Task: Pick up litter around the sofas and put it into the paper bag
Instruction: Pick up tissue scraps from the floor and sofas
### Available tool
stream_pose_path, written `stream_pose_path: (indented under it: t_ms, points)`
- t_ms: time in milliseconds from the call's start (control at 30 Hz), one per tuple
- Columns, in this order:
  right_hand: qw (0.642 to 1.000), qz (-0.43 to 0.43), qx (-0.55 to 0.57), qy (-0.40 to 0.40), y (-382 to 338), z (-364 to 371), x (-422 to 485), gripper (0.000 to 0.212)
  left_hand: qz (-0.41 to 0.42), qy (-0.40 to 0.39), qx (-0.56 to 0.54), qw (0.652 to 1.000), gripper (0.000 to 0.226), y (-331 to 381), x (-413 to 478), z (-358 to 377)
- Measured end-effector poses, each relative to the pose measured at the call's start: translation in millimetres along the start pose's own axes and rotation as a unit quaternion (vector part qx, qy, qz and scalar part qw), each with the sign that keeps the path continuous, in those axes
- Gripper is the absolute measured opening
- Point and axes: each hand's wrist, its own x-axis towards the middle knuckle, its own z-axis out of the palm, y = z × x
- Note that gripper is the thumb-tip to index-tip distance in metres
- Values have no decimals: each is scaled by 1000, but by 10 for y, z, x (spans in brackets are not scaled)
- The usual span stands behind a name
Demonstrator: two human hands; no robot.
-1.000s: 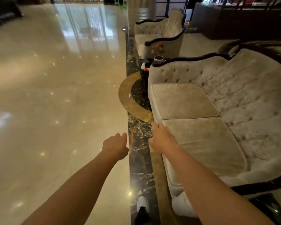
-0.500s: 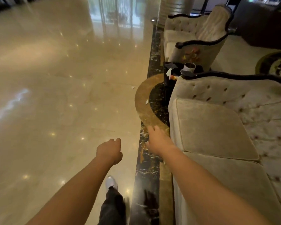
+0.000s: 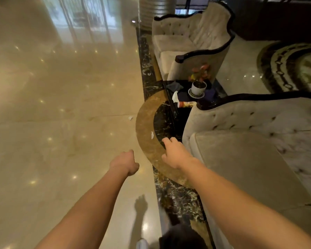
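Two small white scraps of litter lie on the floor: one point(image 3: 152, 134) on the tan ring of the floor inlay, just left of and beyond my right hand, another point(image 3: 130, 117) farther left on the pale marble. On the dark side table point(image 3: 214, 93) between the sofas lie a crumpled white tissue point(image 3: 175, 96) and a printed wrapper point(image 3: 187, 104). My right hand point(image 3: 174, 152) reaches forward with fingers loosely apart, holding nothing. My left hand point(image 3: 127, 162) is curled into a loose fist, with nothing seen in it. No paper bag is in view.
A beige tufted sofa point(image 3: 250, 150) fills the right side, and a second one point(image 3: 192, 40) stands beyond the table. A potted plant point(image 3: 198, 85) sits on the table. A round patterned rug point(image 3: 294, 67) lies at the right. Polished marble floor point(image 3: 52, 114) spreads left.
I have walked forward along the sofa front; the side table and the floor scraps are now much closer. Both hands stay stretched out ahead, empty.
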Motion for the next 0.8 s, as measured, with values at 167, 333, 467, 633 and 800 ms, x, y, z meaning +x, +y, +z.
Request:
stream_pose_path:
  t_ms: [167, 333, 467, 633, 800]
  points:
    - [998, 63, 8, -26, 217, -96, 1155, 63, 65, -16, 42, 997, 43, 201, 1276, -392]
    - [994, 97, -1, -58, 464, -52, 2456, 60, 97, -40, 71, 992, 42, 327, 2466, -564]
    - [987, 104, 41, -114, 486, -180, 3680, 59, 84, -84, 103, 988, 41, 266, 3487, -850]
    - [980, 97, 87, -152, 375, -339, 4967, 48, 9, -100, 46, 994, 37, 71, 4694, -1200]
    - [969, 137, 97, -181, 381, -92, 5955, 63, -20, -170, 30, 985, 37, -139, 5760, -1103]
